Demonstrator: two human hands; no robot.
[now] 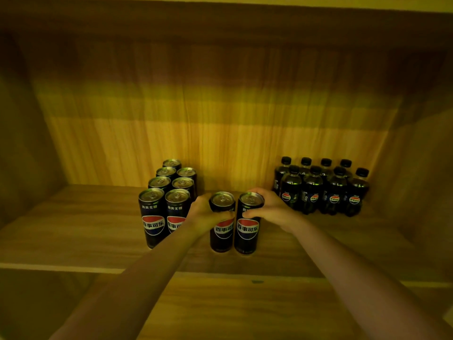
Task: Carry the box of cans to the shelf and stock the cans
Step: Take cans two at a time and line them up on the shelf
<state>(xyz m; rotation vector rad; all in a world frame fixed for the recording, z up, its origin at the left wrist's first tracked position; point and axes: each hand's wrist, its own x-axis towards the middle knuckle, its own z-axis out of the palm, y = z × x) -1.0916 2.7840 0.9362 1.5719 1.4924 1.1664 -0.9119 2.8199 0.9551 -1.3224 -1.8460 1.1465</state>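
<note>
Both our arms reach forward from the lower edge of the view, bare to the elbow, forearms converging toward the middle. Our left hand (207, 214) is curled around the upper part of an upright can (221, 222), thumb across its front, fingers wrapped round the far side. Our right hand (269, 209) grips the neighbouring can (247, 224) near its top, thumb pressed on the front face, fingers over the rim at the back. The two hands sit close together, nearly level, wrists straight, knuckles facing up and outward.
</note>
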